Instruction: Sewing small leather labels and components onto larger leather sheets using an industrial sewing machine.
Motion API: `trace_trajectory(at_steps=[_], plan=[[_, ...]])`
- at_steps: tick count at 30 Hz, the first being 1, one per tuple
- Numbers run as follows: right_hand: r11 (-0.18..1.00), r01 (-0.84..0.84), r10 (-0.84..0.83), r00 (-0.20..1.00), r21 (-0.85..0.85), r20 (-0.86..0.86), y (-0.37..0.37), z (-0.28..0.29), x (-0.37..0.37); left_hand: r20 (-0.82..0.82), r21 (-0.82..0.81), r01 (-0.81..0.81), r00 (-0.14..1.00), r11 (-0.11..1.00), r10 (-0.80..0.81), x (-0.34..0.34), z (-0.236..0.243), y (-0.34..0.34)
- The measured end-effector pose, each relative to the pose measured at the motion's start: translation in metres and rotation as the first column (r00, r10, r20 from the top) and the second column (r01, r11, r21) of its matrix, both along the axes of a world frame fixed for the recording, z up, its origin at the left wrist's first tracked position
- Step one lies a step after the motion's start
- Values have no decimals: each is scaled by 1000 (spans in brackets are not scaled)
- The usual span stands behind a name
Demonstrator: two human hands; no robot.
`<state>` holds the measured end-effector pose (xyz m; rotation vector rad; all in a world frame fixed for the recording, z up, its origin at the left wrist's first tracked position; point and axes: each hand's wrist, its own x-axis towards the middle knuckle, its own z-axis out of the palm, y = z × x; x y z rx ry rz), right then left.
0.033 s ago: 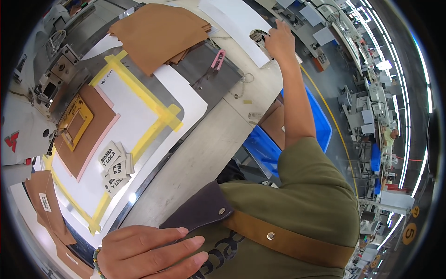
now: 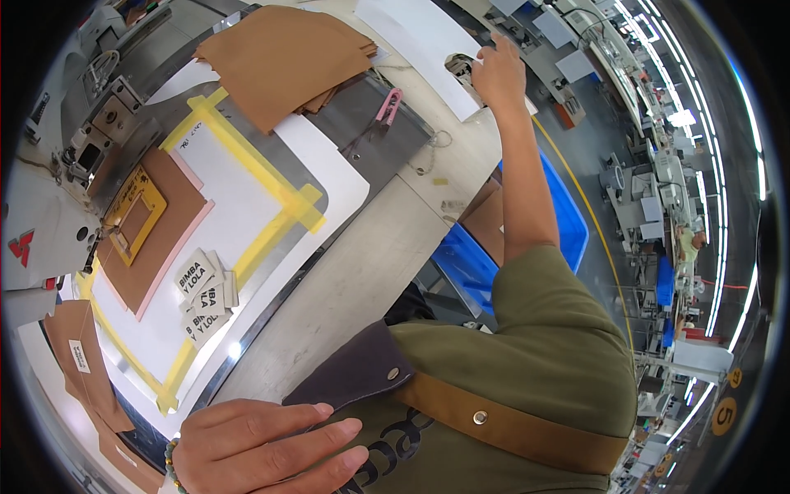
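Brown panel (image 2: 167, 239) is lying ahead of the loosely bent left hand (image 2: 251, 445).
Its palm is facing away, any hold unseen; the right hand (image 2: 500, 74), fingers partly bent, is sitting beside a small dark-and-pale item (image 2: 458, 66), its grip impossible to tell.

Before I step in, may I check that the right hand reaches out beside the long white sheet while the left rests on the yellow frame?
Not quite: the left hand is not on the yellow frame; the head view shows it well apart, in front of the green shirt. The right hand does reach out beside the long white sheet.
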<state>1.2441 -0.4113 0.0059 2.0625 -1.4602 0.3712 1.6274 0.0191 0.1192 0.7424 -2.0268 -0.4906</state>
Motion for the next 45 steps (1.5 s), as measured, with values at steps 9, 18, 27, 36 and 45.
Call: trace_trajectory(at_steps=[9, 18, 27, 36, 45], plan=[[977, 167, -149, 980, 133, -134, 7, -7, 13, -82, 37, 117, 990, 992, -114, 7, 19, -10], [981, 120, -129, 991, 152, 45, -12, -17, 4, -82, 46, 104, 992, 994, -100, 7, 10, -4], [989, -143, 149, 947, -39, 286, -5, 12, -7, -93, 40, 70, 993, 997, -66, 8, 11, -2], [894, -243, 441, 334, -375, 833, 11, 86, -40, -346, -129, -84, 938, 988, 35, 21, 16, 31], [903, -425, 257, 400, -71, 879, 53, 70, 8, -96, -143, 138, 984, 980, -152, 29, 5, 31]])
